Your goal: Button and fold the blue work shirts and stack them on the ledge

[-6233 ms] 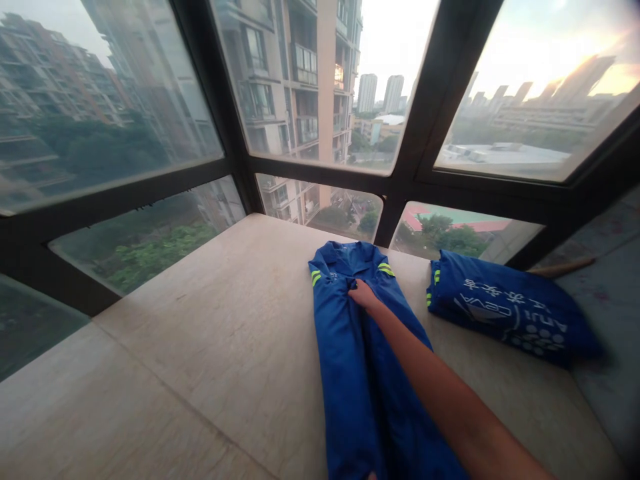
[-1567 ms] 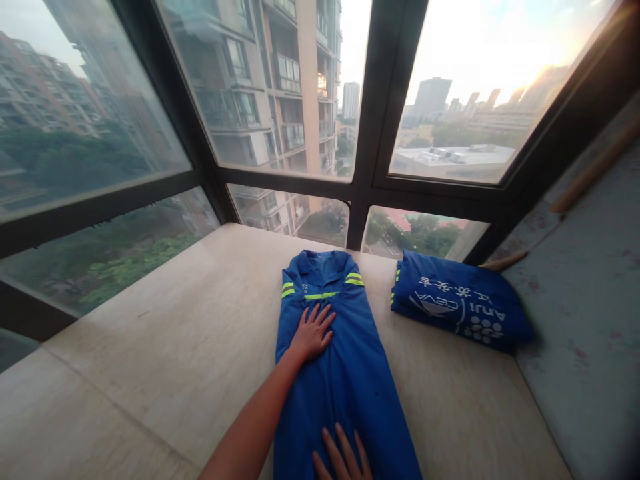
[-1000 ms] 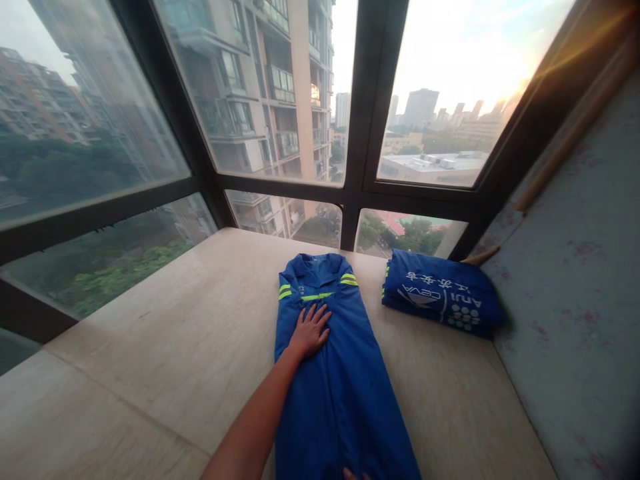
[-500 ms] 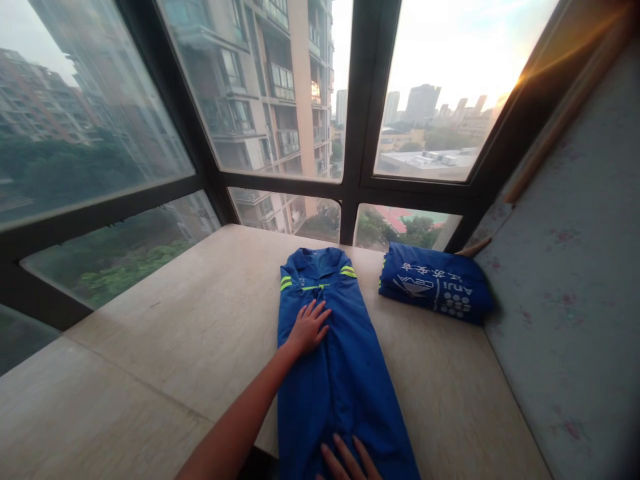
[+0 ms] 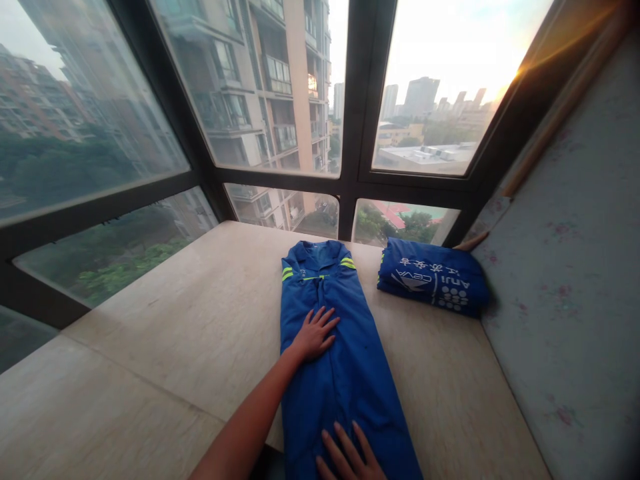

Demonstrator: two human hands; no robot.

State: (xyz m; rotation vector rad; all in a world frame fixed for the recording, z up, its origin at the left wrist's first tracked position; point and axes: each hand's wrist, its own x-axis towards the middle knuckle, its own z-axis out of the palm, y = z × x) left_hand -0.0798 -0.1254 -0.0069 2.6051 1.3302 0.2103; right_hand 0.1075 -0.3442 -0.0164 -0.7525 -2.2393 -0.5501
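Observation:
A long, narrow folded blue work coverall (image 5: 350,360) lies on the stone sill, its collar toward the window and yellow reflective stripes on both sides near the top. My left hand (image 5: 316,335) rests flat on its middle, fingers spread. Lower down, my right hand (image 5: 350,453) also lies on the cloth with its fingers apart; its wrist is cut off by the bottom edge of the view. Neither hand grips the fabric. The coverall's near end is out of view.
A second folded blue garment (image 5: 433,277) with white lettering sits at the right, near the floral wall (image 5: 565,300). Dark window frames (image 5: 350,133) enclose the beige stone sill (image 5: 175,320) at the back and left.
My left hand has slid down the coverall toward me. My right hand shows a little more of itself at the bottom. The view has shifted slightly.

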